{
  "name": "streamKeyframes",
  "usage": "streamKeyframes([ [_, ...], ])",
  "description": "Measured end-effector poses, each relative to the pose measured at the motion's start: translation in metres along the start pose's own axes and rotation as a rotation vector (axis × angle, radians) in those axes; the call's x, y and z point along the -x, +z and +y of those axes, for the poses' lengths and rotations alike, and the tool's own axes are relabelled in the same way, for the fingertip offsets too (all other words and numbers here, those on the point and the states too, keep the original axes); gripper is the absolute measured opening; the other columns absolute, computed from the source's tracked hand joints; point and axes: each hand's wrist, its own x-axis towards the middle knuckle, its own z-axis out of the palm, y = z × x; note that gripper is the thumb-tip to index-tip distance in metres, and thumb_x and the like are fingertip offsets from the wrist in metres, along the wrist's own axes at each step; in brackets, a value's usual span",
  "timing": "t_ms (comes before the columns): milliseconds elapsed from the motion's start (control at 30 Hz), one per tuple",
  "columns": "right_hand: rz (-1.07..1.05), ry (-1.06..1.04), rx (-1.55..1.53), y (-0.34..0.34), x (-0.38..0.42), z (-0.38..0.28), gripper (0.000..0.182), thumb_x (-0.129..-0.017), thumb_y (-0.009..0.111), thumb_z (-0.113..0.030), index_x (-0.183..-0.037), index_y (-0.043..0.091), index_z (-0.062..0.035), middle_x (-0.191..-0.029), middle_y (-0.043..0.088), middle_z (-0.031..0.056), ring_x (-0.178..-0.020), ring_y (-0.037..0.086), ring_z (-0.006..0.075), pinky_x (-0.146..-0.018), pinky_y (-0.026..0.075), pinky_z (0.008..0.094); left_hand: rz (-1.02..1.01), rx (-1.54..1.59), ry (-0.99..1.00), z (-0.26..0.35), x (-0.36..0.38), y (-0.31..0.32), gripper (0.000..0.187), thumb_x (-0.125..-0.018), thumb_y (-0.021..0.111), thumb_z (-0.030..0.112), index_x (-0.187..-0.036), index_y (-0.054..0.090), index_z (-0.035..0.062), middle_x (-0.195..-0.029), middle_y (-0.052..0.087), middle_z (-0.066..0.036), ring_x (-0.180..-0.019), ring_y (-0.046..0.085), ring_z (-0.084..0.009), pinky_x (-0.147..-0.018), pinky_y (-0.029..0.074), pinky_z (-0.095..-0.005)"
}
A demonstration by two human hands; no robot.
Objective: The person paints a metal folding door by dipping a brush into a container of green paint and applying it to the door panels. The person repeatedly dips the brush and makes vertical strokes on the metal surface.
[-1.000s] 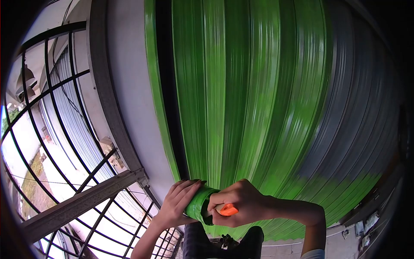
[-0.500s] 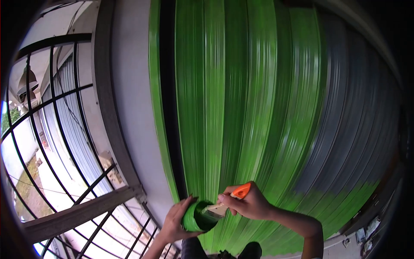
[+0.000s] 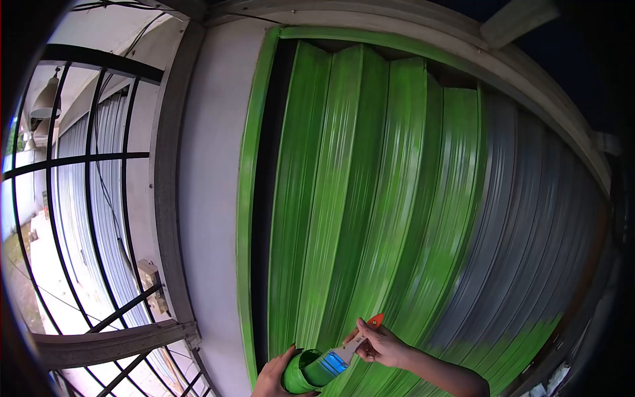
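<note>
At the bottom of the view, my left hand (image 3: 272, 376) wraps round a green paint can (image 3: 295, 378), its opening tilted up and to the right. My right hand (image 3: 382, 345) grips a paintbrush (image 3: 350, 348) by its pale handle, whose orange end (image 3: 376, 321) sticks out above the fingers. The brush's blue-looking ferrule (image 3: 335, 361) lies at the can's rim, and its bristles point down into the mouth. Behind both hands stands a folding metal door (image 3: 370, 192), bright green on its left panels.
Grey panels (image 3: 522, 218) fill the door's right side, with green along their lower ends. A green frame (image 3: 250, 178) borders the door beside a pale wall (image 3: 210, 192). To the left is a black barred grille (image 3: 96, 159) with a wooden rail (image 3: 112, 341).
The view has tilted up, so the door's top edge shows and the hands sit lower. The brush has turned, and its ferrule now shows blue at the can's rim.
</note>
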Motion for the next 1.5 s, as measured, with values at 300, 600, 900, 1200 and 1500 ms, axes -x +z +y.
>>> streamKeyframes([
  [300, -0.026, -0.308, 0.331, 0.005, 0.003, -0.036, 0.025, -0.089, 0.057, -0.022, -0.094, 0.062, 0.0022, -0.069, 0.062, 0.0061, -0.052, 0.057, 0.0078, -0.043, 0.047, 0.0198, 0.083, 0.021, -0.025, -0.006, -0.017, 0.005, 0.101, -0.055, 0.085, 0.03, -0.135, 0.032, 0.0, -0.123, 0.051, -0.021, -0.113, 0.051, -0.0326, -0.096, 0.04, -0.041],
  [600, -0.005, -0.499, 0.778, 0.027, -0.013, -0.148, 0.026, -0.085, 0.062, -0.02, -0.097, 0.062, 0.0026, -0.078, 0.065, 0.0116, -0.061, 0.063, 0.0118, -0.053, 0.055, 0.0214, 0.168, 0.25, -0.003, -0.001, -0.076, -0.009, 0.104, -0.051, 0.086, 0.031, -0.13, 0.033, -0.0102, -0.111, 0.058, -0.019, -0.106, 0.057, -0.0223, -0.094, 0.043, -0.0336],
  [900, 0.298, -0.963, 1.287, 0.061, -0.026, -0.303, 0.022, -0.083, 0.065, -0.025, -0.088, 0.065, -0.0034, -0.074, 0.064, 0.0077, -0.059, 0.059, 0.0103, -0.052, 0.05, 0.0254, 0.22, 0.305, 0.05, -0.02, -0.131, -0.031, 0.103, -0.054, 0.085, 0.034, -0.13, 0.033, -0.0105, -0.109, 0.06, -0.019, -0.103, 0.059, -0.0252, -0.091, 0.046, -0.0348],
  [1200, 0.9, -1.257, 2.415, 0.127, -0.058, -0.472, 0.029, -0.078, 0.068, -0.029, -0.072, 0.061, -0.0005, -0.063, 0.059, 0.015, -0.065, 0.059, 0.0331, -0.062, 0.048, 0.0404, 0.114, 0.405, -0.028, -0.035, -0.124, -0.019, 0.102, -0.053, 0.086, 0.027, -0.13, 0.032, -0.0104, -0.108, 0.06, -0.016, -0.104, 0.058, -0.0212, -0.093, 0.044, -0.0341],
  [1500, 0.896, -1.22, 2.738, 0.12, -0.087, -0.499, 0.025, -0.077, 0.068, -0.025, -0.077, 0.063, 0.0002, -0.069, 0.062, 0.0153, -0.069, 0.06, 0.0337, -0.065, 0.048, 0.0423, -0.008, 0.502, -0.041, -0.052, -0.106, -0.004, 0.101, -0.055, 0.085, 0.026, -0.134, 0.03, -0.0066, -0.115, 0.056, -0.02, -0.108, 0.056, -0.0256, -0.094, 0.044, -0.037],
])
